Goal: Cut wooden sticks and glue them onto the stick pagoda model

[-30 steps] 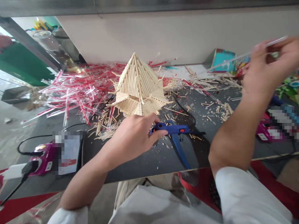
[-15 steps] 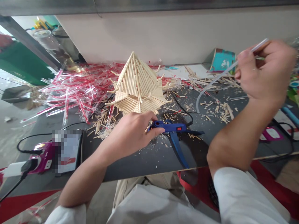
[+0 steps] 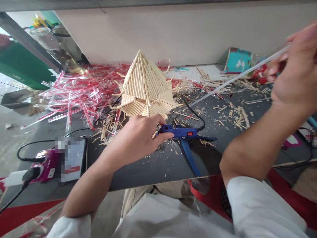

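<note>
My left hand (image 3: 138, 137) is closed around the front of a blue hot glue gun (image 3: 184, 133) with a red switch; its trigger and handle point down and right over the table. My right hand (image 3: 297, 66) is raised at the right edge, fingers closed on one end of a long translucent glue stick (image 3: 237, 76). The stick slants down to the left, its far end near the table by a black cord. Behind my left hand stands a peaked model roof (image 3: 145, 79) built of thin wooden sticks, with flared lower eaves.
Red-and-clear plastic wrappers (image 3: 74, 96) heap at the left. Wooden stick scraps (image 3: 241, 117) litter the dark table (image 3: 148, 168). A phone (image 3: 74, 158) and a purple power socket (image 3: 46, 165) lie front left. A turquoise box (image 3: 238, 60) stands at the back right.
My right hand has moved up and right, and the glue stick, bent before, is now nearly straight. My left hand stays on the glue gun.
</note>
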Motion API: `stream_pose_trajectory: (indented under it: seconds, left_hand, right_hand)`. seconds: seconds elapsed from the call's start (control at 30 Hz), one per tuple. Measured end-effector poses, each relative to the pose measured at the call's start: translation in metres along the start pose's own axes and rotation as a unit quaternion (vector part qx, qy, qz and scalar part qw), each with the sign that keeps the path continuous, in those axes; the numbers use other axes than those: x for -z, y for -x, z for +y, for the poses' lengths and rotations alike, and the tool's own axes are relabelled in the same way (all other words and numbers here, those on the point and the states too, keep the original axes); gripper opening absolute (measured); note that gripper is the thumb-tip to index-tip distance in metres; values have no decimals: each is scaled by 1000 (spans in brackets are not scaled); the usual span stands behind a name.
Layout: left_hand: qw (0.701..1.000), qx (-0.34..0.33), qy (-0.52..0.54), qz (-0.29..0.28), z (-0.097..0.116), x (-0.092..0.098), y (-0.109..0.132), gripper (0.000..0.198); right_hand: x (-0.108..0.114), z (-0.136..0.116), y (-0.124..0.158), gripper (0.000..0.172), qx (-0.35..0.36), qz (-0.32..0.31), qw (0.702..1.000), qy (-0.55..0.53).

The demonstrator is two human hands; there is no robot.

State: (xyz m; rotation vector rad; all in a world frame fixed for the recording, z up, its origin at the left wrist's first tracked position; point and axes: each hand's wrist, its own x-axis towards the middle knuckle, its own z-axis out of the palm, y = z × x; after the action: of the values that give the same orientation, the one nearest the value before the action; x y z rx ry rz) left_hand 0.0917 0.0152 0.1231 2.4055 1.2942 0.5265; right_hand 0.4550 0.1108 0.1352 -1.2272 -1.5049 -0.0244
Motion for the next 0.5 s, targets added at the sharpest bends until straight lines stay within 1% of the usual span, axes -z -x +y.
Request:
stream_pose_trajectory:
  seconds: [0.03,0.07,0.1,0.13,0.23,0.3,0.4,0.47,0.5]
  left_hand:
    - [1000,0,-1,0,0,-1,0,33]
    - [1000,-1,-2,0,-1,-1,0,33]
    - [1000,-1,-3,-1,-1,-1,0,34]
    - [1000,-1,-3,-1,-1,-2,0,34]
    - [1000,0,-4,-2,-2,-2,0,35]
    - [1000,0,-5,0,-2,-2,0,36]
    - [1000,-2,-4,4,-2,-1,0,35]
    - [1000,-4,-3,6,-2,-1,0,35]
    - [1000,-5,-3,7,-2,-1,0,34]
  right_hand:
    - [-3,0,1,61,29,18,999,0]
    - [-7,1,1,59,50,18,999,5]
    - [-11,1,2,56,64,5,998,14]
    - [-14,1,3,54,67,-23,997,26]
    - [-21,2,5,44,52,-86,994,37]
    - [-25,1,6,30,28,-123,991,47]
    - [-31,-1,6,11,12,-150,986,67]
    - [-36,-2,6,7,-3,-195,977,89]
    - [-39,-1,5,8,-16,-236,966,108]
